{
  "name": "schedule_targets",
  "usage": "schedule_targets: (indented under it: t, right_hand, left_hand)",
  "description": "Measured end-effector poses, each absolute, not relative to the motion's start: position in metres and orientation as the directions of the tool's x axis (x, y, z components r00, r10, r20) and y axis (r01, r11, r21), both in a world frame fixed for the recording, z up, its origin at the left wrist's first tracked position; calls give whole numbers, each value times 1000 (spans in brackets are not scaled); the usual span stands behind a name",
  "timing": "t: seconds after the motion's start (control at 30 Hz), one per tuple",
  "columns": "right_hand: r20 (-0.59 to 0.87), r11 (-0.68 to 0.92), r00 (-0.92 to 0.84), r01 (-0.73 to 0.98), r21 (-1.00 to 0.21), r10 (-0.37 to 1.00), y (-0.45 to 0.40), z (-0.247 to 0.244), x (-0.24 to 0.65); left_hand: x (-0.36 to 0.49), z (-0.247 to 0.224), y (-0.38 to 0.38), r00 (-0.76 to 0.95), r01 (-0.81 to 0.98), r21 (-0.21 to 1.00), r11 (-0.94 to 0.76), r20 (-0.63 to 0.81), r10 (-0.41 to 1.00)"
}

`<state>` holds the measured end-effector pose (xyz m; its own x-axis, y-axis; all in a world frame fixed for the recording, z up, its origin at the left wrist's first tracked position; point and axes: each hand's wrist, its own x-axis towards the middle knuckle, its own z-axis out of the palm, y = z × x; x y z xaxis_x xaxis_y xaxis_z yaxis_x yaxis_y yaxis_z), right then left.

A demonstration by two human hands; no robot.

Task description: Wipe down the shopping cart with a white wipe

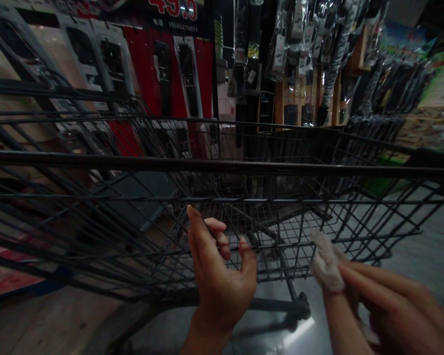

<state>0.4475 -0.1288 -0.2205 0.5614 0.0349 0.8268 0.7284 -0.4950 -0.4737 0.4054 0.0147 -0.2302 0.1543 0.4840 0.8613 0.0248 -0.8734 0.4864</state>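
Fingers of the right hand [403, 305] pinch a crumpled white wad of thin, tissue-like material [327, 268], seen low at the right, in front of the near side of a dark, wire-mesh shopping cart [222, 165]. Two straight fingers lie close together with their tips against the wad, which stands up beyond them; the lower part of this hand is blurred, so how the thumb sits cannot be told.

The left hand [222, 271] is raised before the middle of the cart's near side, below its long upper rim and well apart from the wad. Its index finger points up, the other visible fingers curl loosely, and the thumb stands away from them, leaving a gap. Whether it touches the mesh cannot be told.

Through the wires, toward the cart's left end, shows a flat dark grey panel [140, 195]. Smooth grey floor [422, 236] lies beyond the cart's right end and shows beneath it. Past the far edge, long dark goods in clear plastic packs [188, 74] hang against a red backing board [138, 64], under a black sign with large red digits [181, 12].
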Motion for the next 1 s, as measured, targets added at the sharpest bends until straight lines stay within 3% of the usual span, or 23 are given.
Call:
schedule_targets:
  t: [0.07, 0.3, 0.63, 0.77, 0.9, 1.0]
  right_hand:
    - [818, -518, 574, 686, -510, -45, -125, -217, 447]
    - [856, -415, 499, 756, -507, -137, -82, -228, 459]
    - [829, -419, 558, 748, -514, -22, -97, -217, 460]
    - [809, -436, 581, 754, -492, 91, -115, -217, 460]
    - [758, -547, 639, 590, -594, -134, -139, -218, 456]
    - [768, -502, 620, 620, -603, -157, -136, -220, 458]
  left_hand:
    - [406, -230, 14, 139, 41, 496, -868, 857, 496]
    - [408, -230, 14, 135, 72, 495, -866, 856, 500]
    - [410, -229, 15, 133, 113, 480, -870, 860, 492]
    - [410, -229, 16, 136, 110, 487, -866, 856, 499]
    - [410, -229, 16, 131, 106, 499, -860, 851, 509]
    - [410, -230, 17, 126, 113, 511, -852, 843, 523]
